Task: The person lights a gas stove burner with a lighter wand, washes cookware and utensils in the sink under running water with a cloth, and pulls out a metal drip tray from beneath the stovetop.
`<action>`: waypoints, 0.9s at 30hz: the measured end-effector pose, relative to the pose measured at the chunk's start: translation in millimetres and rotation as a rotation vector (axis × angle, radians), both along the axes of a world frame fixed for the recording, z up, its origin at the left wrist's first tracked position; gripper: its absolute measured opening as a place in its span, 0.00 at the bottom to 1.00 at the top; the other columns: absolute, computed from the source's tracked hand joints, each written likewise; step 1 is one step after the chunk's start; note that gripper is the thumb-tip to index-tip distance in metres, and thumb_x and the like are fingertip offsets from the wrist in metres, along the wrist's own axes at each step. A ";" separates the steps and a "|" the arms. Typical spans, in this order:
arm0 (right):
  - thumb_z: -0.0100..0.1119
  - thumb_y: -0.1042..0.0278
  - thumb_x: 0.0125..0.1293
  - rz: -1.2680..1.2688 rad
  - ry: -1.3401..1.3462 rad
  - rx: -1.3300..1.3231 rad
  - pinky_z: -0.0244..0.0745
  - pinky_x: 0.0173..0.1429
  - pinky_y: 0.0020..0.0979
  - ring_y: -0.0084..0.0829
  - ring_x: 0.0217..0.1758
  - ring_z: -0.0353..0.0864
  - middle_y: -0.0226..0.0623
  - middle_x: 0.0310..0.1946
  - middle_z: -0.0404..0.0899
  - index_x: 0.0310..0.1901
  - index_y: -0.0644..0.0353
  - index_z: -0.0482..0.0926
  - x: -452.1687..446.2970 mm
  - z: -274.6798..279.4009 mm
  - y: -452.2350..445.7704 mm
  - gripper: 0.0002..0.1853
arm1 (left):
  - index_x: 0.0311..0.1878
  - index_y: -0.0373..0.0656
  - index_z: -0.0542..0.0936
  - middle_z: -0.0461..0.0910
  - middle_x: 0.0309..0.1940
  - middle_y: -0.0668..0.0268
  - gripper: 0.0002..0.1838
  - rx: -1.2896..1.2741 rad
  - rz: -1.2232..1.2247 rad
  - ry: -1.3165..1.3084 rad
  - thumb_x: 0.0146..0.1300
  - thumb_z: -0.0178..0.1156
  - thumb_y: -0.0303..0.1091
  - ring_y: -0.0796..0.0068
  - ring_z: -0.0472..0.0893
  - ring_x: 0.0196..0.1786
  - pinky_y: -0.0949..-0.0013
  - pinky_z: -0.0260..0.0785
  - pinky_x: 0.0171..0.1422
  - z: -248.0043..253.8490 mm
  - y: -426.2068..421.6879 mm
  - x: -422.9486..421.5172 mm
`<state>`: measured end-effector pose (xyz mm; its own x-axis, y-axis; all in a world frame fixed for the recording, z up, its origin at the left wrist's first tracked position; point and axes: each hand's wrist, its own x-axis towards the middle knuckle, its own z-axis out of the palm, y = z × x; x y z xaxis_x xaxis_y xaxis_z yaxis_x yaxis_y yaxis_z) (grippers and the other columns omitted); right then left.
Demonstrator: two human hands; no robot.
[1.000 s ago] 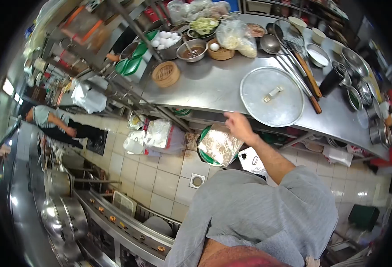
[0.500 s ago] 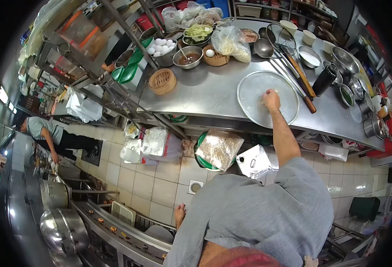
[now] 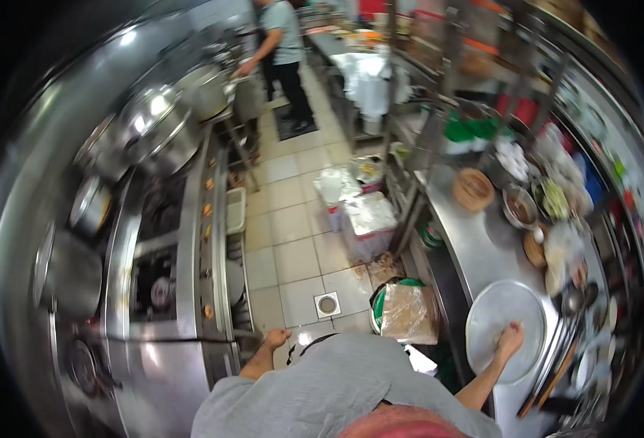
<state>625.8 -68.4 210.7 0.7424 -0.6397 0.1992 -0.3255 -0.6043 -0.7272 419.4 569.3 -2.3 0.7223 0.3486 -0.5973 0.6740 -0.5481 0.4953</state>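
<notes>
My right hand is over a round, pale metal tray on the steel counter. Its fingers are closed, and whatever they may hold is hidden. Beside the tray on the right lie long-handled tools, among them a ladle and a wooden handle. Down at my side, away from the counter, my left hand has its fingers curled in, with nothing visible in it.
A bamboo steamer, a bowl of brown sauce and white eggs stand farther along the counter. On my left is a stove with large pots. A co-worker stands up the aisle. Wrapped boxes stand by the counter.
My view has swung left toward the aisle and stove, so the counter now appears at the right. My right hand stays over the tray with fingers closed; my left hand remains low and curled.
</notes>
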 end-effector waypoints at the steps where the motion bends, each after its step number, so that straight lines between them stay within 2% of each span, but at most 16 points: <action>1: 0.52 0.73 0.44 0.056 0.001 -0.057 0.67 0.45 0.33 0.39 0.36 0.75 0.45 0.30 0.78 0.33 0.66 0.77 8.2 9.0 15.6 0.12 | 0.35 0.39 0.79 0.79 0.32 0.53 0.24 0.046 0.016 0.002 0.53 0.52 0.54 0.62 0.78 0.37 0.63 0.68 0.43 11.3 -7.8 -5.9; 3: 0.52 0.73 0.44 0.202 -0.003 -0.127 0.67 0.46 0.33 0.39 0.36 0.75 0.46 0.30 0.78 0.34 0.66 0.76 30.8 15.0 46.2 0.13 | 0.35 0.39 0.79 0.79 0.34 0.53 0.24 0.031 0.064 -0.095 0.53 0.52 0.54 0.59 0.78 0.39 0.62 0.68 0.44 3.3 -17.4 -18.9; 5: 0.50 0.75 0.42 0.373 -0.085 -0.102 0.67 0.39 0.31 0.34 0.29 0.74 0.42 0.25 0.76 0.34 0.66 0.76 53.5 10.1 76.9 0.13 | 0.34 0.39 0.79 0.79 0.34 0.54 0.22 -0.025 0.162 -0.104 0.53 0.54 0.52 0.60 0.78 0.39 0.61 0.68 0.44 17.6 -31.0 -30.7; 6: 0.50 0.75 0.42 0.444 -0.093 -0.101 0.67 0.39 0.31 0.34 0.29 0.74 0.42 0.25 0.76 0.34 0.66 0.76 61.9 17.4 101.9 0.13 | 0.34 0.39 0.79 0.79 0.34 0.54 0.22 -0.023 0.233 -0.109 0.53 0.54 0.52 0.60 0.78 0.39 0.61 0.68 0.44 24.3 -38.2 -36.7; 8: 0.50 0.75 0.42 0.633 0.027 0.066 0.65 0.30 0.28 0.27 0.22 0.68 0.35 0.19 0.71 0.32 0.66 0.75 71.9 35.2 150.6 0.12 | 0.33 0.40 0.79 0.79 0.32 0.54 0.20 0.034 0.229 -0.115 0.53 0.55 0.50 0.59 0.78 0.37 0.61 0.68 0.44 35.3 -52.1 -52.8; 9: 0.50 0.77 0.43 0.744 -0.019 0.115 0.60 0.24 0.25 0.21 0.18 0.63 0.30 0.17 0.65 0.32 0.65 0.74 81.9 24.4 169.1 0.11 | 0.33 0.40 0.79 0.79 0.32 0.54 0.20 0.036 0.293 -0.110 0.53 0.55 0.50 0.59 0.78 0.37 0.61 0.68 0.44 39.9 -59.2 -63.9; 10: 0.50 0.77 0.43 0.807 -0.012 0.115 0.60 0.24 0.25 0.21 0.18 0.63 0.30 0.17 0.65 0.32 0.65 0.74 86.6 17.2 191.3 0.11 | 0.33 0.40 0.79 0.79 0.32 0.54 0.20 0.004 0.330 -0.080 0.53 0.56 0.50 0.59 0.78 0.37 0.61 0.68 0.44 44.4 -65.7 -75.5; 12: 0.49 0.79 0.44 0.965 0.046 0.457 0.58 0.22 0.22 0.19 0.17 0.63 0.29 0.16 0.65 0.33 0.63 0.73 86.2 14.9 240.6 0.11 | 0.32 0.40 0.79 0.79 0.31 0.54 0.19 -0.034 0.430 -0.060 0.53 0.56 0.49 0.59 0.78 0.37 0.61 0.68 0.44 39.9 -77.9 -110.0; 13: 0.49 0.82 0.46 1.039 0.091 0.491 0.56 0.19 0.19 0.17 0.16 0.63 0.28 0.18 0.67 0.35 0.61 0.71 77.0 22.2 265.3 0.12 | 0.32 0.40 0.79 0.79 0.31 0.54 0.19 -0.007 0.452 -0.089 0.52 0.56 0.49 0.59 0.78 0.37 0.61 0.68 0.44 33.1 -82.7 -128.6; 14: 0.49 0.82 0.46 1.094 0.099 0.481 0.56 0.19 0.19 0.17 0.16 0.63 0.28 0.18 0.67 0.35 0.61 0.71 67.8 27.1 289.0 0.12 | 0.32 0.41 0.79 0.79 0.31 0.54 0.19 0.021 0.469 -0.117 0.52 0.56 0.49 0.59 0.78 0.37 0.61 0.68 0.44 26.9 -89.0 -147.0; 16: 0.49 0.83 0.48 1.121 0.297 0.890 0.58 0.18 0.19 0.18 0.16 0.64 0.29 0.21 0.69 0.37 0.60 0.70 48.7 27.5 328.2 0.13 | 0.32 0.41 0.80 0.79 0.31 0.55 0.18 0.007 0.582 -0.131 0.53 0.56 0.49 0.60 0.78 0.37 0.61 0.68 0.44 19.3 -104.7 -184.1; 17: 0.49 0.81 0.51 1.153 0.419 0.954 0.64 0.19 0.23 0.22 0.17 0.68 0.31 0.24 0.71 0.42 0.60 0.69 51.9 18.3 338.9 0.15 | 0.32 0.41 0.80 0.79 0.31 0.55 0.18 0.032 0.658 -0.120 0.53 0.56 0.48 0.60 0.78 0.37 0.62 0.68 0.44 14.3 -114.2 -202.6; 18: 0.49 0.81 0.51 1.202 0.438 0.937 0.64 0.19 0.23 0.22 0.17 0.68 0.31 0.24 0.71 0.42 0.60 0.69 55.4 0.8 354.3 0.15 | 0.32 0.42 0.80 0.79 0.31 0.55 0.17 0.056 0.736 -0.108 0.52 0.56 0.48 0.60 0.78 0.37 0.62 0.68 0.44 11.1 -123.9 -220.6; 20: 0.50 0.80 0.52 1.071 0.512 1.089 0.67 0.22 0.24 0.25 0.21 0.72 0.32 0.25 0.72 0.47 0.60 0.69 58.9 -37.1 381.2 0.17 | 0.32 0.42 0.80 0.79 0.32 0.55 0.17 0.037 0.833 -0.103 0.52 0.56 0.48 0.61 0.78 0.38 0.62 0.69 0.44 4.1 -149.1 -257.4; 23: 0.50 0.79 0.52 1.110 0.590 1.115 0.68 0.24 0.24 0.26 0.22 0.72 0.32 0.26 0.73 0.48 0.61 0.68 25.6 -43.6 407.5 0.18 | 0.32 0.42 0.80 0.79 0.33 0.56 0.18 0.002 1.040 -0.142 0.52 0.55 0.49 0.60 0.78 0.38 0.62 0.69 0.45 -5.5 -189.3 -319.1; 27: 0.50 0.79 0.53 1.282 0.674 1.060 0.69 0.26 0.23 0.26 0.24 0.73 0.32 0.27 0.73 0.50 0.62 0.68 -59.7 -27.9 427.3 0.19 | 0.33 0.42 0.80 0.79 0.32 0.56 0.19 -0.047 1.129 -0.105 0.52 0.54 0.49 0.61 0.78 0.38 0.63 0.69 0.45 -23.9 -256.5 -411.2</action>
<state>566.1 359.0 182.7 0.5989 0.7011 -0.3870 -0.4508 -0.1043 -0.8865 8.3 312.8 -26.1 0.0565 0.8113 -0.5819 0.7248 0.3675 0.5828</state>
